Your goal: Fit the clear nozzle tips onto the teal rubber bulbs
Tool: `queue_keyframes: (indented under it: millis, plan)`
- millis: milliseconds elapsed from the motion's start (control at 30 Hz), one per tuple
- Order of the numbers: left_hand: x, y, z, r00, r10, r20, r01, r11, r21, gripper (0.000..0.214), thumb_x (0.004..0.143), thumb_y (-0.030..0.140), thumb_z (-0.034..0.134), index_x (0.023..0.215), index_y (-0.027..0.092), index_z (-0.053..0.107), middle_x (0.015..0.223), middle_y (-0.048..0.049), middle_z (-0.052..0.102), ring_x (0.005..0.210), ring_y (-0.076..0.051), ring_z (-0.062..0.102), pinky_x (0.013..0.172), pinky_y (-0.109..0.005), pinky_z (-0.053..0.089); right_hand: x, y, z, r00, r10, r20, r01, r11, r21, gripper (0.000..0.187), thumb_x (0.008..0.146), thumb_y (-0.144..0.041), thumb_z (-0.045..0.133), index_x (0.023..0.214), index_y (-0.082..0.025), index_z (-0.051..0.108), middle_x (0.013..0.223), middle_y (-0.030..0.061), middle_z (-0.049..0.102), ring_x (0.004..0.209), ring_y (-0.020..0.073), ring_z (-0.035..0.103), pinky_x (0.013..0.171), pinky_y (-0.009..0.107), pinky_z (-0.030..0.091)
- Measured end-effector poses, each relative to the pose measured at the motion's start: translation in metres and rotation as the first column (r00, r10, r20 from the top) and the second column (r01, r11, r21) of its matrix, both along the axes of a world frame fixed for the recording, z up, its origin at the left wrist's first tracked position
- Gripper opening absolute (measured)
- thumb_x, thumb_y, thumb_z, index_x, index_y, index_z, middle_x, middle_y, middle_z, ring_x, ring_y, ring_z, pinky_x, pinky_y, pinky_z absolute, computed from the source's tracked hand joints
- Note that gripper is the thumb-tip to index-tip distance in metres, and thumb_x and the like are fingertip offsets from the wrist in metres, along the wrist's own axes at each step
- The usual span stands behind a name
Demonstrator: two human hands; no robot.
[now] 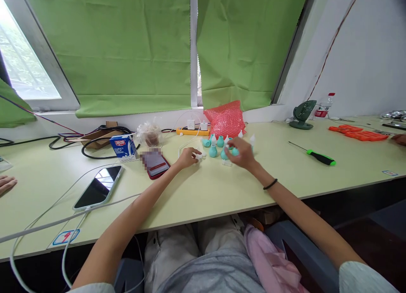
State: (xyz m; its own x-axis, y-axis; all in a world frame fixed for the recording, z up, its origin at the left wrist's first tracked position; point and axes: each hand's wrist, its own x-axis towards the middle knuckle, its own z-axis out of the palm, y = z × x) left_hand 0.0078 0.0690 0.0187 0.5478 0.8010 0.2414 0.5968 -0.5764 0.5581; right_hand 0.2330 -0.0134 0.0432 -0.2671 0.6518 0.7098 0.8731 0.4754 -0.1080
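Several teal bulb syringes [213, 151] with white tips stand close together on the table. My right hand [242, 153] is closed, thumb and fingers pinched on one teal bulb syringe [224, 154] at the near side of the group. Just below that hand lies a small clear piece [226, 162]. To the left, my left hand [188, 157] has its fingers curled together at a small white plastic tip [198, 156]; the fingers partly hide it. Behind the group, a pink bubble-wrap bag [225, 120] leans against the windowsill.
Left are a red-cased phone [158, 169], a milk drink box [124, 148], a charging phone [99, 187] and cables. A yellow power strip [192, 132] lies behind. Right are a screwdriver [314, 154], small fan [303, 115] and orange parts [358, 132]. Other people's hands [6, 183] show at both edges.
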Motion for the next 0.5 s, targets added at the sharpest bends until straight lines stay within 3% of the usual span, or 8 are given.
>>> queue_keyframes:
  millis: [67,167,300,500]
  plan:
    - [-0.004,0.0,0.0,0.998,-0.015,0.068,0.016,1.0,-0.02,0.026,0.068,0.012,0.059,0.094,0.011,0.056,0.098,-0.0078,0.058,0.079,-0.016,0.058,0.07,-0.032,0.048,-0.024,0.0,-0.008,0.991,0.08,0.105,-0.066,0.989,-0.132,0.02,0.074,-0.024,0.045,0.091,-0.015,0.052,0.082,0.0077,0.055,0.077,0.0186,0.051,0.068,0.028,0.038]
    - [-0.008,0.002,0.001,0.987,-0.041,0.157,0.051,0.997,-0.064,0.034,0.06,0.004,0.061,0.093,0.009,0.059,0.095,-0.0099,0.061,0.075,-0.017,0.06,0.066,-0.029,0.05,-0.048,0.003,-0.018,0.974,0.135,0.181,-0.092,0.969,-0.228,0.033,0.072,-0.023,0.049,0.105,-0.017,0.049,0.091,0.0077,0.055,0.079,0.019,0.052,0.066,0.027,0.038]
    - [-0.011,0.004,0.002,0.971,-0.057,0.233,0.086,0.99,-0.113,0.035,0.06,0.007,0.06,0.094,0.007,0.059,0.089,-0.0113,0.064,0.073,-0.018,0.062,0.063,-0.028,0.052,-0.066,0.011,-0.027,0.959,0.158,0.237,-0.082,0.95,-0.3,0.039,0.075,-0.026,0.047,0.113,-0.018,0.043,0.097,0.009,0.053,0.086,0.0209,0.052,0.068,0.028,0.037]
    - [-0.021,0.008,0.007,0.973,-0.031,0.23,0.05,0.996,-0.078,0.035,0.067,0.007,0.049,0.101,0.008,0.057,0.084,-0.01,0.065,0.065,-0.014,0.061,0.063,-0.028,0.051,-0.074,0.022,-0.032,0.967,0.092,0.237,-0.012,0.947,-0.32,0.028,0.081,-0.028,0.039,0.103,-0.015,0.051,0.098,0.0107,0.052,0.081,0.0186,0.053,0.066,0.027,0.036]
